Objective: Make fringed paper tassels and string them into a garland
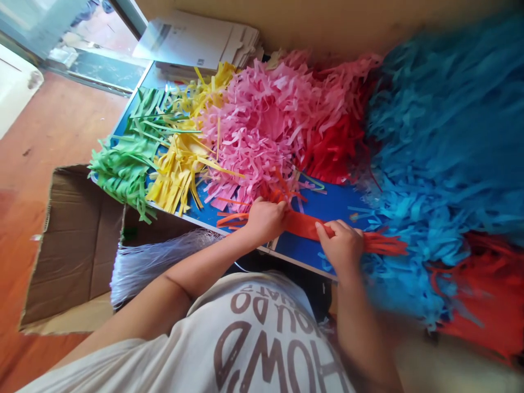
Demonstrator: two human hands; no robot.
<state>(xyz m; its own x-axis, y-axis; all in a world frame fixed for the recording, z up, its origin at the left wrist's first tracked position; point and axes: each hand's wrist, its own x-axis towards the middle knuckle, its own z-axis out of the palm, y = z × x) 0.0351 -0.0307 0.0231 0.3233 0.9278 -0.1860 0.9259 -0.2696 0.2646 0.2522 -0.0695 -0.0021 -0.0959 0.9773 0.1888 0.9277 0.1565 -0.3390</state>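
An orange strip of fringed paper [302,225] stretches between my two hands, just above the blue table near its front edge. My left hand [266,221] is closed around its left part, with loose orange fringe sticking out beyond the fist. Farther right, my right hand [341,244] grips the strip with the thumb on top, and cut orange ends [385,243] fan out past it. Pink fringed paper [262,120] lies right behind my left hand. To the right of my right hand is a heap of blue fringe [421,218].
Green fringe [131,158], yellow fringe [176,172] and red fringe [333,150] lie on the blue table [298,251]. Red paper [487,300] sits at the right. A stack of papers [204,41] stands at the back. An open cardboard box [77,251] and pale strands [151,262] are at the left.
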